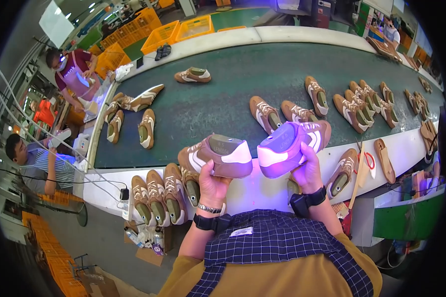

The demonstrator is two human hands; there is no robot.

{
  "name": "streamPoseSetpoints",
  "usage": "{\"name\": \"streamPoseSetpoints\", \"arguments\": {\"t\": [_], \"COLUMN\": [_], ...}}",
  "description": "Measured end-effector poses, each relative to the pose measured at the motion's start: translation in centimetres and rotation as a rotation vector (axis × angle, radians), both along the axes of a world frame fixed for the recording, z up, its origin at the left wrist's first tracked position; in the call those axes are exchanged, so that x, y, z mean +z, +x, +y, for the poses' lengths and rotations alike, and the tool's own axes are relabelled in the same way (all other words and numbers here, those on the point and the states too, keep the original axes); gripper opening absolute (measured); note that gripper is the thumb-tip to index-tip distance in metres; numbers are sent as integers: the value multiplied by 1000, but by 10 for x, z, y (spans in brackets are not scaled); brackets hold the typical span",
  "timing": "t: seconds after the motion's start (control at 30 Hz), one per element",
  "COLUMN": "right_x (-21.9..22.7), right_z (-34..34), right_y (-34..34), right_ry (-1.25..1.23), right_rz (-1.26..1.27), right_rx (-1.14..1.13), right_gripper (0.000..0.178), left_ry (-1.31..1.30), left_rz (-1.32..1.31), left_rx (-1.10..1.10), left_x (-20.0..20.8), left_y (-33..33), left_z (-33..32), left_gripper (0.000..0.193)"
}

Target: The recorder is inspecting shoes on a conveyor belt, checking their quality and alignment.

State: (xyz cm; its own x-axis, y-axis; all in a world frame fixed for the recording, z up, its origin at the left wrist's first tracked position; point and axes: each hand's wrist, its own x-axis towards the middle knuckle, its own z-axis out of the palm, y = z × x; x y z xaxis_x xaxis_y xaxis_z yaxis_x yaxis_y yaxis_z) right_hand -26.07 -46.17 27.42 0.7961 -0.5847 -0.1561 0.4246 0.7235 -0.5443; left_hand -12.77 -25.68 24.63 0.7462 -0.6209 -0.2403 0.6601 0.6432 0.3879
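Observation:
My left hand (213, 184) is closed round a brown sneaker (235, 170) with white side stripes and a white heel patch. A matching sneaker (277, 169) is gripped by my right hand (309, 172), and purple light falls over its heel. Both are held up side by side, heels toward me and close together, with olive-green inserts filling their openings. Below and left of my left hand, several like sneakers (155, 193) stand in a row on the white ledge (106, 184). Another sneaker (343, 172) lies on the ledge to the right of my right hand.
Beyond the ledge runs a wide green conveyor belt (203, 109) with several brown sneakers (354, 113) on it, mostly at the right. Red-handled scissors (366, 162) and a tan sole-shaped piece (384, 161) lie at right. Two people (77, 74) work at the left end; yellow crates (195, 28) stand behind.

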Motion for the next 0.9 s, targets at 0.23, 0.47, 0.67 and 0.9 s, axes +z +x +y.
{"name": "streamPoseSetpoints", "arguments": {"t": [0.23,0.47,0.67,0.9], "right_x": [-7,-9,-12,-14], "right_z": [18,19,16,17], "right_y": [7,10,12,13], "right_ry": [55,43,45,46], "right_rz": [68,87,110,121], "right_rx": [-64,-105,-125,-152], "right_gripper": [47,44,48,47], "left_ry": [115,130,127,148], "left_rz": [106,91,86,81], "left_rx": [18,40,21,6], "left_x": [-10,-12,-11,-9], "left_y": [-3,1,3,4], "left_z": [1,-5,-11,-15], "left_gripper": [52,51,51,50]}}
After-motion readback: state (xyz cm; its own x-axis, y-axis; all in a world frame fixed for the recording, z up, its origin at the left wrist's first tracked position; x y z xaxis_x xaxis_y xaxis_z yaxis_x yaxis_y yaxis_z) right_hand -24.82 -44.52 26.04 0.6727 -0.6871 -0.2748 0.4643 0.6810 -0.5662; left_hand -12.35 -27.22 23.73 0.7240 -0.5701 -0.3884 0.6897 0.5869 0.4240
